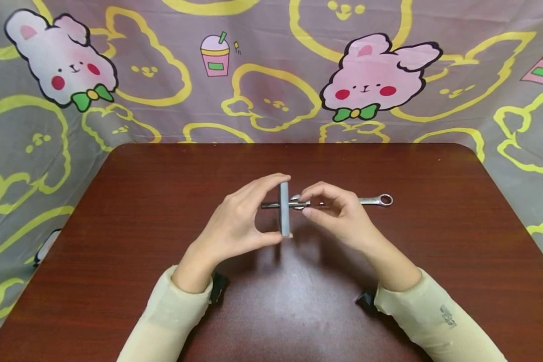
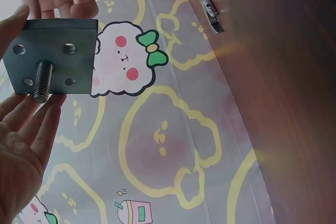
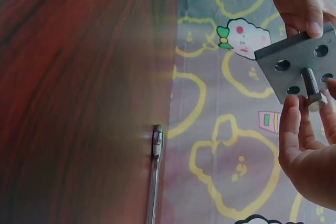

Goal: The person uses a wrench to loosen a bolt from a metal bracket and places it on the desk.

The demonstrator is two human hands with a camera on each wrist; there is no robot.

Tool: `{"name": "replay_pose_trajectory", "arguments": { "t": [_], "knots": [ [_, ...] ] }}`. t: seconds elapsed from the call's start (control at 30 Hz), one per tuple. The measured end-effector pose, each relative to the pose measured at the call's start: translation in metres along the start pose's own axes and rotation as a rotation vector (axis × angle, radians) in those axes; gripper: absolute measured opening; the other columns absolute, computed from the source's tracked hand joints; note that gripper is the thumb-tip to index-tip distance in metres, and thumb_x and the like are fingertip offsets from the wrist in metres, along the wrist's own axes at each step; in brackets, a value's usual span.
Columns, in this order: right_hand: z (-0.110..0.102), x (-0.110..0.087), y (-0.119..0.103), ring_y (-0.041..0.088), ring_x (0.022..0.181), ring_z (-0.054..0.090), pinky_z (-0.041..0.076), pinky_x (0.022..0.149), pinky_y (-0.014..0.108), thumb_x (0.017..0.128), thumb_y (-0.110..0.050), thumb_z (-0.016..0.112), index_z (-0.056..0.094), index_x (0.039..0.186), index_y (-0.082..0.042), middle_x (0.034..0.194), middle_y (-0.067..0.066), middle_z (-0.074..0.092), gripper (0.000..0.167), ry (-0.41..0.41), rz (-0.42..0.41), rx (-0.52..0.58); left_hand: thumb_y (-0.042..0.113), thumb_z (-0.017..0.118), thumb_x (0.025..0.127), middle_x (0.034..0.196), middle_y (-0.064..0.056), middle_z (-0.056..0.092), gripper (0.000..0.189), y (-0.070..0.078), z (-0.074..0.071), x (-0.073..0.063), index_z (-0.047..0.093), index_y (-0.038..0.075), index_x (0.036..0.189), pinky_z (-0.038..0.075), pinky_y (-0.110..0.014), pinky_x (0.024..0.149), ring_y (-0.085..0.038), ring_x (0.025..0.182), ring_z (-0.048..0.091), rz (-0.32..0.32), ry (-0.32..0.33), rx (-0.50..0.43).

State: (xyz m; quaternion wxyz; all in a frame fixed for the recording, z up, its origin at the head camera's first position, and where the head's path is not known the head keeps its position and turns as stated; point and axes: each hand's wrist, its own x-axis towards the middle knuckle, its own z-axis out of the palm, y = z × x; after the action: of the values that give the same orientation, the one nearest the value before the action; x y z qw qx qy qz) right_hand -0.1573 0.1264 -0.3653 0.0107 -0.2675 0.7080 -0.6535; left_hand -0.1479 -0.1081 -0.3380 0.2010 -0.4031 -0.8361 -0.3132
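Observation:
My left hand (image 1: pixel 235 216) holds a square grey metal plate (image 1: pixel 284 211) upright above the table, thumb on one edge and fingers on the opposite one. Round holes pierce the plate's corners. Through its middle runs a bolt (image 2: pixel 43 80), its threaded end pointing toward the left palm. On the other side, the bolt's head (image 3: pixel 316 102) sits a short way off the plate. The fingertips of my right hand (image 1: pixel 344 216) pinch around that head. Behind the right hand a combination wrench (image 1: pixel 380 200) lies on the table, partly hidden.
The dark reddish-brown table (image 1: pixel 117 226) has rounded far corners. A patterned cloth (image 1: pixel 271 60) with rabbit faces hangs behind it and at both sides. Black straps (image 1: pixel 219 287) show at the cuffs of the pale sleeves.

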Motion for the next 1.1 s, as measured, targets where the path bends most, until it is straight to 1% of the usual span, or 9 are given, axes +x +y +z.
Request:
{"name": "replay_pose_trajectory", "arguments": {
  "t": [0.13, 0.2, 0.33, 0.47, 0.57, 0.7, 0.8, 0.93, 1.1],
  "knots": [
    [-0.001, 0.000, -0.002, 0.013, 0.075, 0.066, 0.056, 0.069, 0.024, 0.093, 0.001, 0.063, 0.064, 0.110, 0.006, 0.093, -0.004, 0.069, 0.018, 0.033, 0.071, 0.006, 0.020, 0.092, 0.062, 0.141, -0.008, 0.057, 0.092, 0.001, 0.000, 0.000, 0.047, 0.007, 0.142, 0.051, -0.038, 0.101, -0.021, 0.127, 0.058, 0.001, 0.000, -0.004],
    [0.000, -0.001, -0.001, 0.015, 0.071, 0.067, 0.057, 0.066, 0.026, 0.096, -0.002, 0.060, 0.064, 0.110, 0.007, 0.088, -0.002, 0.069, 0.017, 0.054, 0.081, 0.024, 0.020, 0.092, 0.062, 0.141, -0.008, 0.057, 0.092, 0.001, -0.001, 0.001, 0.047, 0.007, 0.142, 0.051, -0.038, 0.102, -0.021, 0.128, 0.057, 0.001, 0.002, -0.007],
    [0.005, -0.001, 0.001, 0.016, 0.066, 0.067, 0.056, 0.061, 0.026, 0.099, -0.003, 0.055, 0.064, 0.107, 0.010, 0.078, -0.002, 0.067, 0.018, 0.119, 0.053, 0.045, 0.020, 0.092, 0.062, 0.141, -0.008, 0.057, 0.093, 0.001, -0.001, 0.001, 0.048, 0.007, 0.142, 0.051, -0.037, 0.102, -0.020, 0.127, 0.058, 0.001, 0.011, -0.010],
    [0.011, -0.001, 0.002, 0.012, 0.061, 0.061, 0.052, 0.057, 0.024, 0.098, -0.002, 0.055, 0.065, 0.102, 0.011, 0.071, -0.004, 0.065, 0.016, 0.204, 0.034, 0.077, 0.023, 0.093, 0.063, 0.141, -0.008, 0.057, 0.093, 0.002, -0.001, 0.002, 0.048, 0.006, 0.142, 0.051, -0.036, 0.102, -0.019, 0.127, 0.058, 0.005, 0.017, -0.014],
    [0.015, -0.001, 0.001, 0.006, 0.069, 0.062, 0.052, 0.062, 0.020, 0.094, 0.001, 0.062, 0.068, 0.100, 0.002, 0.078, -0.006, 0.068, 0.009, 0.254, 0.027, 0.092, 0.024, 0.093, 0.063, 0.140, -0.008, 0.057, 0.092, 0.001, -0.001, 0.002, 0.048, 0.006, 0.142, 0.050, -0.036, 0.103, -0.020, 0.127, 0.058, 0.009, 0.023, -0.014],
    [0.017, -0.001, 0.001, 0.005, 0.084, 0.063, 0.053, 0.071, 0.017, 0.084, 0.014, 0.066, 0.068, 0.105, -0.009, 0.098, -0.006, 0.069, 0.031, 0.246, -0.045, 0.111, 0.020, 0.092, 0.061, 0.139, -0.009, 0.058, 0.092, -0.001, -0.002, 0.002, 0.049, 0.005, 0.141, 0.049, -0.035, 0.103, -0.020, 0.126, 0.058, 0.003, 0.043, -0.011],
    [0.016, -0.001, 0.001, 0.007, 0.089, 0.064, 0.055, 0.075, 0.018, 0.080, 0.021, 0.064, 0.066, 0.108, -0.008, 0.105, -0.003, 0.067, 0.040, 0.209, -0.095, 0.125, 0.018, 0.092, 0.060, 0.138, -0.009, 0.059, 0.092, -0.002, -0.003, 0.002, 0.049, 0.004, 0.141, 0.049, -0.035, 0.103, -0.020, 0.125, 0.058, 0.000, 0.051, -0.014],
    [0.015, 0.000, 0.001, 0.011, 0.089, 0.065, 0.057, 0.078, 0.021, 0.082, 0.019, 0.064, 0.066, 0.109, -0.003, 0.101, -0.004, 0.068, 0.035, 0.187, -0.073, 0.126, 0.018, 0.091, 0.061, 0.137, -0.009, 0.059, 0.092, -0.002, -0.003, 0.002, 0.048, 0.004, 0.140, 0.049, -0.035, 0.103, -0.020, 0.125, 0.058, 0.008, 0.057, -0.015],
    [0.016, -0.001, 0.000, 0.011, 0.074, 0.066, 0.057, 0.067, 0.023, 0.091, 0.008, 0.060, 0.066, 0.109, -0.006, 0.086, -0.005, 0.070, 0.023, 0.203, 0.025, 0.150, 0.018, 0.092, 0.060, 0.137, -0.008, 0.059, 0.093, -0.001, -0.002, 0.001, 0.048, 0.004, 0.140, 0.050, -0.035, 0.102, -0.020, 0.124, 0.059, 0.005, 0.058, -0.011]
  ]
}}
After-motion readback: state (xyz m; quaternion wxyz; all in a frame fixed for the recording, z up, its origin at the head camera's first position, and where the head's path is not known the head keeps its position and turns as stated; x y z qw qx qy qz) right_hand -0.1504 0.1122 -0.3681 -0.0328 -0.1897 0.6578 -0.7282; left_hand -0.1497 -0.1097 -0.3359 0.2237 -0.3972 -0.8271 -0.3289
